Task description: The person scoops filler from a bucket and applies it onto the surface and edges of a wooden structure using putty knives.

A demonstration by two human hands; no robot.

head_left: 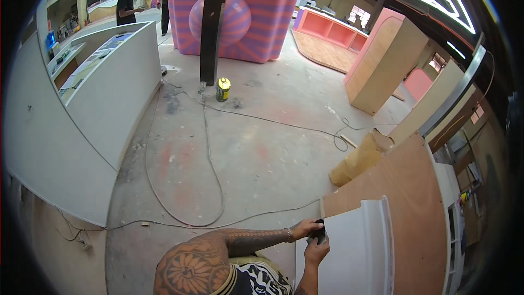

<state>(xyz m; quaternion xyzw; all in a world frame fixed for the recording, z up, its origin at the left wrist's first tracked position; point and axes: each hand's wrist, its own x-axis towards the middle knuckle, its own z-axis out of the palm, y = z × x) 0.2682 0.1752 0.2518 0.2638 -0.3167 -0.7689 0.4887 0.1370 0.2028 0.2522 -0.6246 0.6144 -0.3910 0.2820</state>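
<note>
Close together over a white panel [341, 240], both my hands are at a small black object [319, 231]. Its kind is too small and too covered to tell. My left hand [303, 230], with a bracelet at its wrist, is closed on the object's upper part. Just below, my right hand [316, 252] has its fingers closed round the lower part. The white panel has a raised moulded strip [385, 240] along its right side and lies on a brown wooden board [417, 224].
A cable [262, 120] loops across the stained floor. A yellow-topped can [223, 89] stands by a dark post [212, 33]. Left is a white curved counter [103, 87]; right, a brown paper roll [360, 158]. A person [126, 5] stands beyond, near a pink-purple striped counter [262, 16].
</note>
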